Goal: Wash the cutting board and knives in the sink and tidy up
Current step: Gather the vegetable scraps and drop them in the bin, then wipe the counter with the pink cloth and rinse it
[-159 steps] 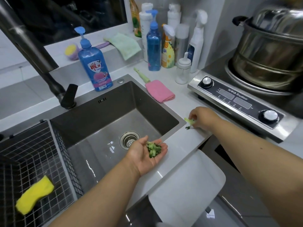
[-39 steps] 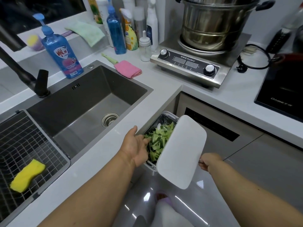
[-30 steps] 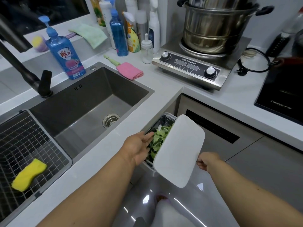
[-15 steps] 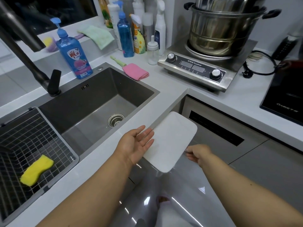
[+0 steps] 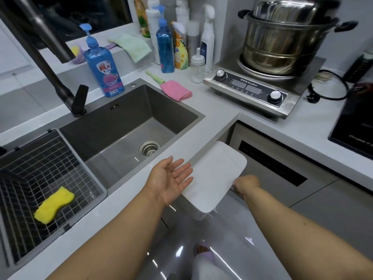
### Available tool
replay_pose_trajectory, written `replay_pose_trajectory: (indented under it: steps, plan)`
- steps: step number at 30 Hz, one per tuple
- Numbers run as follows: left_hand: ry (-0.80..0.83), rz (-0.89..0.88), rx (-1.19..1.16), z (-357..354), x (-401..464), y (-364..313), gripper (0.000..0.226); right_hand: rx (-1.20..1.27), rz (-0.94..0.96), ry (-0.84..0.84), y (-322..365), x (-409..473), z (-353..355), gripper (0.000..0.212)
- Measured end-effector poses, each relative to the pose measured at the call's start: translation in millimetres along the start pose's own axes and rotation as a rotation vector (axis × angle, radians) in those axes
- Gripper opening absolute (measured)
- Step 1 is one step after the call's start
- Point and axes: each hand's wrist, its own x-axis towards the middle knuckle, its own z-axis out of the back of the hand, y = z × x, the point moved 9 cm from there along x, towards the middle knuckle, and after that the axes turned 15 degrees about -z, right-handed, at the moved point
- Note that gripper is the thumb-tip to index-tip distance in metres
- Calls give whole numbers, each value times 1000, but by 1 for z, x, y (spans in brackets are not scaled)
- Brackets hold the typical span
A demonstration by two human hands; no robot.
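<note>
Two readable marks stand out in your kitchen: "Royalstar" on the panel of the steel induction cooker, and partial lettering, roughly "OARETS", on the black cooktop at far right. The blue dish-soap bottle behind the sink carries a red-and-white label whose characters are too small to read.

Your left hand hovers palm up over the front edge of the white tabletop, fingers straight and spread, its grip holding nothing. Your right hand sits at the right edge of the white bin lid below the tabletop corner; whether its grip pinches the lid or something under it, you cannot tell.

Neither cutting board nor knives appear; the sink basin lies bare around its drain. A yellow sponge rests in the wire rack at left. A pink cloth lies folded beside the sink, a steel pot sits on the cooker, and glossy grey floor reflects light below.
</note>
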Motion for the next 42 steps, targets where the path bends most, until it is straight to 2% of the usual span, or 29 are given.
replay_pose_trajectory:
  steps: [3, 6, 9, 18, 23, 29, 36, 42]
  plan:
    - [2, -12, 0, 2, -1, -7, 41, -50, 95, -65, 20, -22, 6, 12]
    - [0, -24, 2, 3, -1, -15, 42, -10, 212, -68, 43, -44, 3, 25]
    - [9, -37, -1, 3, -3, -24, 42, -6, 296, -56, 61, -58, -7, 24]
    - [48, -68, -33, 5, -12, -49, 43, 98, 485, 157, 96, -105, -42, 11]
    - [45, -97, -51, 7, -9, -61, 44, 132, 557, 156, 111, -120, -41, 38]
    - [34, -123, -42, 4, 9, -74, 46, 47, 591, 157, 139, -121, -45, 41]
    - [-30, -182, -20, -26, 72, -111, 42, -15, 642, 221, 234, -101, -48, 28]
    - [-115, -239, 86, -61, 146, -149, 37, -67, 695, 179, 337, -74, -45, 27]
